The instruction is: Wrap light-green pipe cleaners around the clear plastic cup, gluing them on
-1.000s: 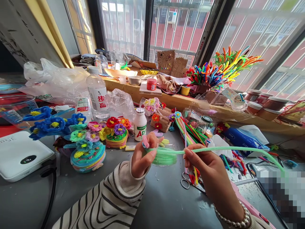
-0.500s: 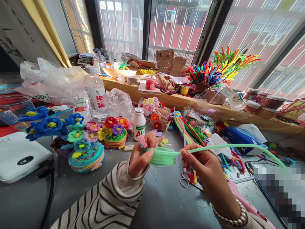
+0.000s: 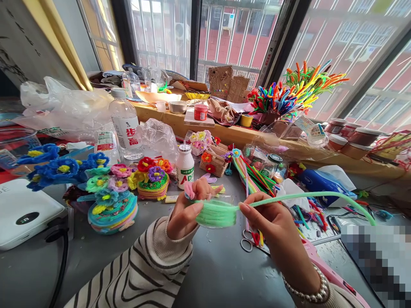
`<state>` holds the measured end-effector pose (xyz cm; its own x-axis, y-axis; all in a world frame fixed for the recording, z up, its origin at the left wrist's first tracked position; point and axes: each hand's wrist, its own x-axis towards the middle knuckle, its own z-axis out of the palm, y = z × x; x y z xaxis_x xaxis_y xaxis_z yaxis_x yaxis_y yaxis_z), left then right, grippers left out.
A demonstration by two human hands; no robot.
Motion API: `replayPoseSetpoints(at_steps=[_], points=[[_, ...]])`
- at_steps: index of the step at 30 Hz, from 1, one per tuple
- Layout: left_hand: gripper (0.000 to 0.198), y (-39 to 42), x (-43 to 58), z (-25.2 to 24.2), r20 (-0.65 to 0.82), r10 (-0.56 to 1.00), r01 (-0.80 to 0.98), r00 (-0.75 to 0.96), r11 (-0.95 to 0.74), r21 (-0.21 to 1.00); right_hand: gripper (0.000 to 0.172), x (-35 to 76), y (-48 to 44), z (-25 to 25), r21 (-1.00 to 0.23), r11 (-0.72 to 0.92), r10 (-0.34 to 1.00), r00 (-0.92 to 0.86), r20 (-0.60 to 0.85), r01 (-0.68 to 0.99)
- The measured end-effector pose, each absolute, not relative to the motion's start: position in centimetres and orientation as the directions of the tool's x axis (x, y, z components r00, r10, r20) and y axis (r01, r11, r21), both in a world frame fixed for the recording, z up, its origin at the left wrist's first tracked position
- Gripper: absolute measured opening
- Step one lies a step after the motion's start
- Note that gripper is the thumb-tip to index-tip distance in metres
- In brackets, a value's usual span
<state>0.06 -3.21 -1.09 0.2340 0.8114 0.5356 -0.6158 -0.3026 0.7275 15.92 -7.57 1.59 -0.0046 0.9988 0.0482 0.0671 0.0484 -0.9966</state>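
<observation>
My left hand (image 3: 186, 211) grips a small clear round container (image 3: 215, 214) whose side is wrapped in several turns of light green pipe cleaner. Something pink and fuzzy (image 3: 189, 191) shows at the fingers of that hand. My right hand (image 3: 269, 222) pinches the green pipe cleaner (image 3: 308, 194) close to the container's right side. From those fingers the loose length arches to the right and drops toward a pixelated area. Above my left hand stands a white bottle (image 3: 185, 166) with a straw.
Fuzzy flower pots (image 3: 113, 211) and a white device (image 3: 28, 214) with a cable are at the left. Scissors (image 3: 246, 244), loose pipe cleaners and a pink tool (image 3: 324, 267) lie right. A water bottle (image 3: 126, 126) stands behind, before the cluttered ledge.
The view has shifted slightly, so most things sit a little further left. My right hand has moved slightly closer to the container, and both hands keep their grip.
</observation>
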Motion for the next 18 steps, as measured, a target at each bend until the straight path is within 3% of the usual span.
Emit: replayPoseSetpoints(at_steps=[18], points=[[0.016,-3.56,-0.19,-0.27,0.464,0.816,-0.668,0.346,-0.133,0.732,0.03,15.38,-8.19,1.86,-0.997,-0.005,0.999,-0.038,-0.008,0.075]])
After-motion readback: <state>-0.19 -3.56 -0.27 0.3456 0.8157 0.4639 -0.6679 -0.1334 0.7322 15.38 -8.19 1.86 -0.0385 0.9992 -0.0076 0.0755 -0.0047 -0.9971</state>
